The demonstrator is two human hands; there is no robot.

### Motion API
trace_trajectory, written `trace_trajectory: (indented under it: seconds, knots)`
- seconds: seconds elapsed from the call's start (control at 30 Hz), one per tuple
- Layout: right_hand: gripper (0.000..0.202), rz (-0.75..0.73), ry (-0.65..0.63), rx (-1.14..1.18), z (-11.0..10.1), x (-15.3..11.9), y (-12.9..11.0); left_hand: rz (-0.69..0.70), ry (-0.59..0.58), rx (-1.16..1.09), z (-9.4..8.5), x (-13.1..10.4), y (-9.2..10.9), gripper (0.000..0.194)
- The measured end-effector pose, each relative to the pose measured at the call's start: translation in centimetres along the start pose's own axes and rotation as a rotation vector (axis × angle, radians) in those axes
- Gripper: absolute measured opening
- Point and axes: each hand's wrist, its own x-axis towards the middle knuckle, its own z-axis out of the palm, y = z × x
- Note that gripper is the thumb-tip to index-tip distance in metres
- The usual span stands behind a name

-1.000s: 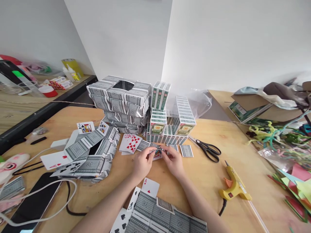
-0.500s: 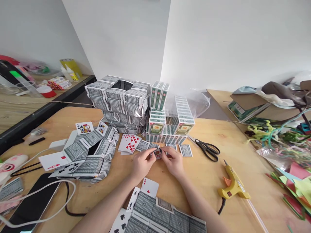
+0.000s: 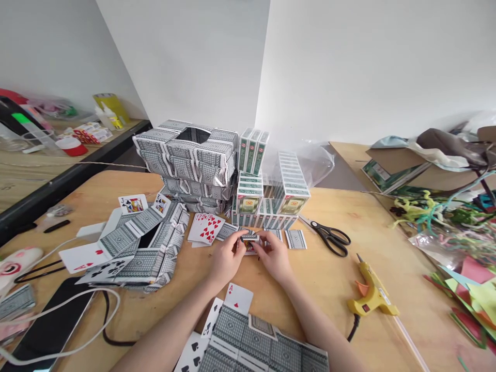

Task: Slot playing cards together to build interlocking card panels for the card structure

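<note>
Tilted anew, the card runs lengthwise, left hand to right hand.

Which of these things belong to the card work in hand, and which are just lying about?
Part of it, by the look of things:
- playing card between left hand and right hand
- fanned heart cards
- card-covered boxes
- probably scissors and glue gun, both untouched

Seemingly just lying about:
- dark-screened device
- red-capped container
- coloured paper scraps
</note>
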Motion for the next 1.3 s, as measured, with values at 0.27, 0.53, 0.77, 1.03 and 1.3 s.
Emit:
trace_trajectory:
  seconds: [0.27, 0.53, 0.77, 1.03, 1.3]
  knots:
    - [0.023, 0.007, 0.095, 0.009, -0.25, 0.16, 0.04, -0.144, -0.019, -0.242, 0.13, 0.15, 0.65, 0.035]
    - [0.02, 0.15, 0.136, 0.102, -0.24, 0.22, 0.43, -0.116, 0.0, -0.242, 0.33, 0.21, -0.09, 0.02]
    - [0.026, 0.286, 0.024, 0.381, 0.09, 0.32, 0.15, -0.021, 0.049, -0.106, 0.02, 0.14, -0.25, 0.02]
    - [0.029, 0.318, -0.213, 0.458, -0.17, 0.07, -0.19, 0.083, 0.025, -0.109, -0.29, 0.29, 0.24, 0.027]
    - [0.027, 0.307, -0.189, 0.417, -0.05, 0.21, -0.01, 0.088, -0.028, -0.122, -0.31, 0.39, 0.09, 0.029]
